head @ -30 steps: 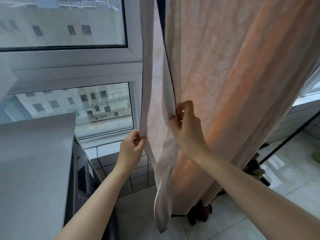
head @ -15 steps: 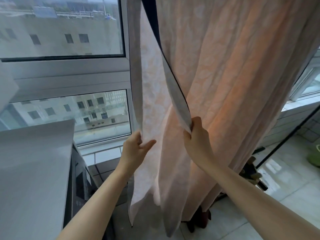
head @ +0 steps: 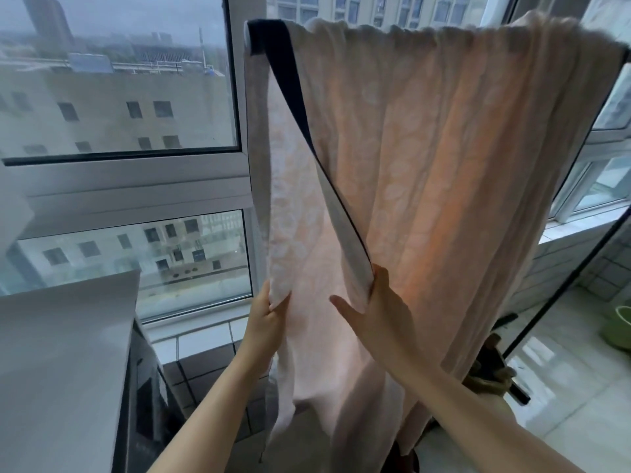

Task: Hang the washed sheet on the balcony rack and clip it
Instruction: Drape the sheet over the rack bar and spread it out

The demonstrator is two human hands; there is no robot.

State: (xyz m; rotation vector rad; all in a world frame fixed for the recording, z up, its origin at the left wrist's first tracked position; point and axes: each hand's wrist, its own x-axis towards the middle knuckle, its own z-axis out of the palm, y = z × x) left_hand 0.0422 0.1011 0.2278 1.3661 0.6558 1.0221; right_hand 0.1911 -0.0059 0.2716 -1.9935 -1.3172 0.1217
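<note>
Peach sheet (head: 444, 158) with faint pale pattern, draped over the top bar of the rack (head: 626, 54) against the balcony windows, hanging in long folds toward the floor. Dark-trimmed edge (head: 290, 87) running diagonally down from the bar's left end to the right hand. No clip to be made out anywhere along the bar.

Left hand (head: 266, 322) low at the sheet's left edge, fingers narrowed around a pinch of that edge, thumb pressed against the cloth. Right hand (head: 379, 312) at the lower end of the trimmed edge, fingers curled over the hem and gripping it, thumb stretched out leftward across the inner layer. Between the two hands, the inner face of the sheet spread open and lit from behind.

Grey-topped appliance (head: 65, 370) at lower left, close beside the left forearm. Green tub (head: 619, 327) on the tiled floor at far right, well apart from the sheet; contents not to be told, only the rim in view. Dark slanted rack leg (head: 560, 288) crossing the right side, with dark objects near its foot, too blurred to identify
</note>
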